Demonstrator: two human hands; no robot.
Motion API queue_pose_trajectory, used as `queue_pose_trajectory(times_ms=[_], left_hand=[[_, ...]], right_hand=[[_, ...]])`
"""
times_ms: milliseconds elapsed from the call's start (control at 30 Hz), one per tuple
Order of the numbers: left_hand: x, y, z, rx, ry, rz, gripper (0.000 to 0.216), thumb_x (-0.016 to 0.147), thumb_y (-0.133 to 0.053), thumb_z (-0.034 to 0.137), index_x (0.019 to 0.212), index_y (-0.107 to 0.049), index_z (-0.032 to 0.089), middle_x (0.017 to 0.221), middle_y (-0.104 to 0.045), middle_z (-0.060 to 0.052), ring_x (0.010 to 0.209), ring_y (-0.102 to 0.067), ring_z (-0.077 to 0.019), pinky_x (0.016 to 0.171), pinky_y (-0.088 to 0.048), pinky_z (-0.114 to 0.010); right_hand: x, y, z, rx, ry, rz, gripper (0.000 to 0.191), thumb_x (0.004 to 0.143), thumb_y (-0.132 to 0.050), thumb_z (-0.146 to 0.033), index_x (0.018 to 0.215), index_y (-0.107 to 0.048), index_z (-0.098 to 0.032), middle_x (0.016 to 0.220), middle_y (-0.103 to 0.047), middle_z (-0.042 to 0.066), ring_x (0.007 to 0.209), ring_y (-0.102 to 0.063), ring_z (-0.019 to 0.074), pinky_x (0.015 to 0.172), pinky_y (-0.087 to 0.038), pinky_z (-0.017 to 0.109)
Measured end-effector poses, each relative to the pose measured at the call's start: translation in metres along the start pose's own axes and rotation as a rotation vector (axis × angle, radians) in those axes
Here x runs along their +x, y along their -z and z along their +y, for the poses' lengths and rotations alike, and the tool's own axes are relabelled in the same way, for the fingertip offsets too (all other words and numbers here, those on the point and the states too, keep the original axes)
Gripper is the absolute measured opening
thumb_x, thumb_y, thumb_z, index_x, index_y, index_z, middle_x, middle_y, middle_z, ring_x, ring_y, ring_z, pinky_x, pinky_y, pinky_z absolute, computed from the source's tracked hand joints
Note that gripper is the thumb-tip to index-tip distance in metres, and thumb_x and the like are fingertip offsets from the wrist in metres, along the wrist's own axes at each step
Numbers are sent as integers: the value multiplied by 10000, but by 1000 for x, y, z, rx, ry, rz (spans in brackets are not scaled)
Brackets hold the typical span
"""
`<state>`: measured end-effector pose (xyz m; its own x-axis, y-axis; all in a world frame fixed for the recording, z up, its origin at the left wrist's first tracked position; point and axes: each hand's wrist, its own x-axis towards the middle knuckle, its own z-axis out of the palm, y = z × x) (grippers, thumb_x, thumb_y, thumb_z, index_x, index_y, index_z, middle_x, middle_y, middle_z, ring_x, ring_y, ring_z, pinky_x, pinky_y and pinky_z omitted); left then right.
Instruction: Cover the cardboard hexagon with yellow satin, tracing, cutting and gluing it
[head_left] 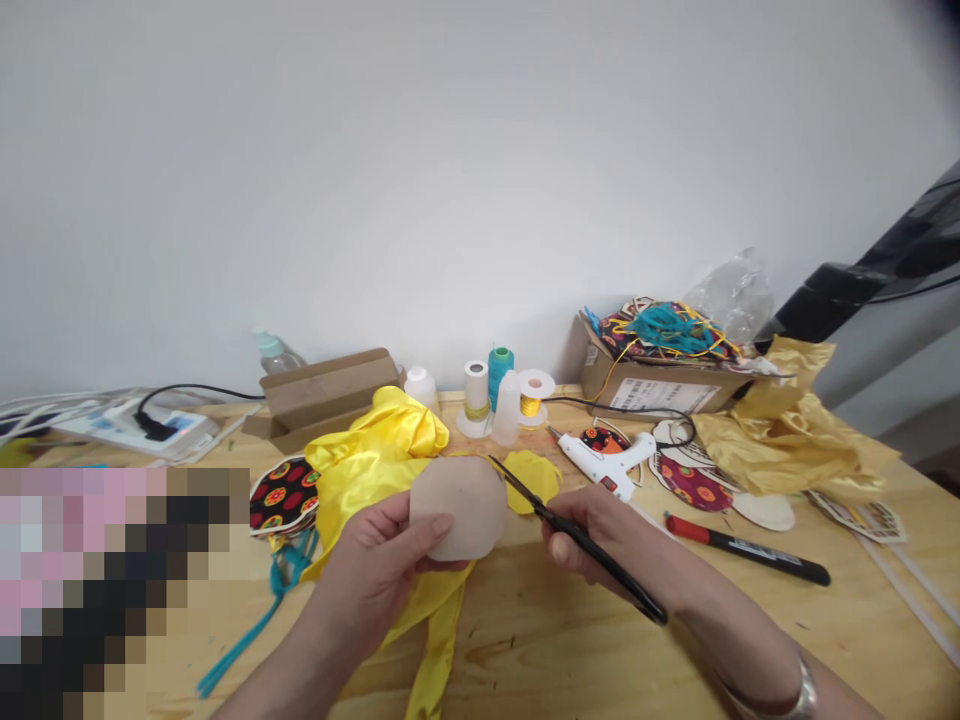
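Note:
My left hand [379, 555] pinches a beige rounded card piece [466, 505], thumb on its face. Shiny yellow satin fabric [360, 470] lies beside and behind that hand, with a strip hanging below the card. In my right hand [600, 530] are black scissors [581, 545], their blade tips pointing at the card's upper right edge. Whether the tips touch the card or the yellow cloth at its edge I cannot tell. A small yellow fabric disc [536, 478] rests on the table just behind the blades.
A white glue gun [611, 462] and a red-and-black marker [750, 550] lie right. Behind stand thread spools [501, 375], a white bottle [421, 388], a brown box [330, 395] and a filled carton [652, 388]. Gold fabric [787, 430] and patterned pieces [281, 495] lie about; part of the lower left is pixelated.

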<state>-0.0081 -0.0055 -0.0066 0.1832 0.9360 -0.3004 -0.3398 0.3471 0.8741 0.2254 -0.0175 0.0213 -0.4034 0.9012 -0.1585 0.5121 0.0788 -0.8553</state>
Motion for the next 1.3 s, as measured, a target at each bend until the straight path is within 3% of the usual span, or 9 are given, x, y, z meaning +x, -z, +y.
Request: queue_pose_trajectory(times_ms=[167, 367, 967, 1300], left_hand=[[0, 3, -1, 6, 12, -28, 244, 668, -827, 261, 897, -792, 185, 838, -790, -80, 722, -714, -205, 616, -581, -264], [-2, 2, 0, 10, 10, -34, 231, 666, -829, 265, 882, -795, 191, 814, -787, -69, 711, -711, -194, 624, -581, -260], [0, 3, 0, 28, 1, -44, 233, 668, -822, 270, 880, -790, 180, 840, -786, -84, 726, -708, -204, 630, -581, -275], [0, 3, 0, 31, 0, -49, 234, 663, -824, 272, 874, -793, 177, 829, -785, -85, 723, -705, -203, 636, -580, -276]], right_hand=[[0, 0, -3, 25, -14, 20, 417, 805, -553, -476, 582, -328, -206, 591, -271, -50, 549, -259, 100, 480, -174, 256], [5, 3, -4, 70, -34, -95, 414, 779, -563, -462, 551, -334, -203, 552, -257, -59, 509, -238, 84, 453, -146, 252], [4, 2, -5, 142, -69, -58, 510, 736, -609, -590, 531, -347, -203, 508, -280, -63, 497, -234, 81, 439, -140, 242], [7, 1, 1, 192, -81, -85, 451, 726, -656, -496, 521, -390, -196, 482, -277, -71, 483, -227, 79, 440, -131, 245]])
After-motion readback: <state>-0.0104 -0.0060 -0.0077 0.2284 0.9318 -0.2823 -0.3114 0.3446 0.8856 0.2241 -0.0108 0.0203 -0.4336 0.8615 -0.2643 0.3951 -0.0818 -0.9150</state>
